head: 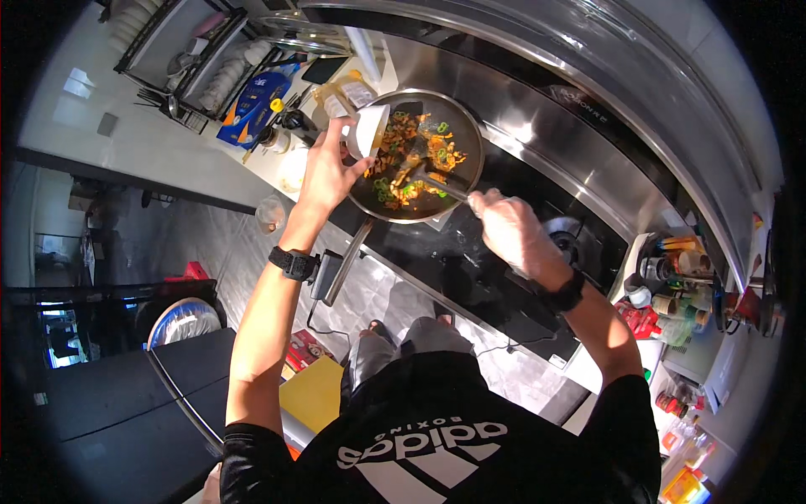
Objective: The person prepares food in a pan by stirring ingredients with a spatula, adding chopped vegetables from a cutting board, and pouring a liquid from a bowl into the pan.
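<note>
My left hand (332,165) grips a small white bowl (367,131), tilted over the left side of a dark frying pan (466,148). In my right hand (511,230), which wears a thin clear glove, is the handle of a spatula (446,188); its blade is down among the food. Chopped brownish-orange food with green pepper rings (442,154) lies spread in the pan. The pan sits on a black glass cooktop (428,252), its metal handle (349,261) pointing towards me past the counter's front edge. What the bowl holds is mostly hidden.
Left of the pan stand a yellow-capped dark bottle (296,118), packaged food (356,91) and a blue box (255,107). A dish rack (208,63) is farther left. Another burner (565,242) lies beyond my right hand. Jars and packets (667,302) crowd the right counter. A range hood (567,57) curves overhead.
</note>
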### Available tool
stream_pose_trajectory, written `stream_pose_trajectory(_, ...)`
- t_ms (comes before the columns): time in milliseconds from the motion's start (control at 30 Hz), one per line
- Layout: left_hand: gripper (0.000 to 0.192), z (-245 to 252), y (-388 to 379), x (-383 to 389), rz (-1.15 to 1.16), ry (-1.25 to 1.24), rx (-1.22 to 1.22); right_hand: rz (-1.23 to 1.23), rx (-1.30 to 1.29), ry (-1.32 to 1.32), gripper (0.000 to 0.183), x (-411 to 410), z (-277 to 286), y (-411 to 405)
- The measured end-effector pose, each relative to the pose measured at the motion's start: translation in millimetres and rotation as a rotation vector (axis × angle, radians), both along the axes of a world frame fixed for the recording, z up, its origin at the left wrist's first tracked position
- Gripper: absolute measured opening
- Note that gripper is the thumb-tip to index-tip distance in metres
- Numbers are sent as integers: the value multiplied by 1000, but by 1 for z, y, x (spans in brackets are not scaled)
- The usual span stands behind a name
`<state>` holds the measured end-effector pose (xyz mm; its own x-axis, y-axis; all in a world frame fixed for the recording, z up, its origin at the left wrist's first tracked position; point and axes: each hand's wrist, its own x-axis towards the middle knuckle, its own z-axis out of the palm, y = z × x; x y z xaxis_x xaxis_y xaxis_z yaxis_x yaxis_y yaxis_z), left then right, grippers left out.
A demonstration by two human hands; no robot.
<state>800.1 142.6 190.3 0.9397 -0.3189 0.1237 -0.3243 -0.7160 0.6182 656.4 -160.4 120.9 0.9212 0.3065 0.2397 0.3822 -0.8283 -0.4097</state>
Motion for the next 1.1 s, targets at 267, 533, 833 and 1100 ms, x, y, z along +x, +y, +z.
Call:
stream_pose_trajectory(267,63,8,-4,-4,-29,-38,15,-126,-200,-49,18,67,6,0)
stream_pose_trajectory(533,62,7,3,-5,-32,-36,-49,-36,-167,-20,16,58,-9,3)
stream_pose_trajectory(833,62,0,5,-8,-10,-45,-12,-52,-188,-114,27,41,14,-24)
stream_pose_trajectory(1100,67,2,1,-10,16,10,-72,-40,-325,-56,22,103,-10,-10)
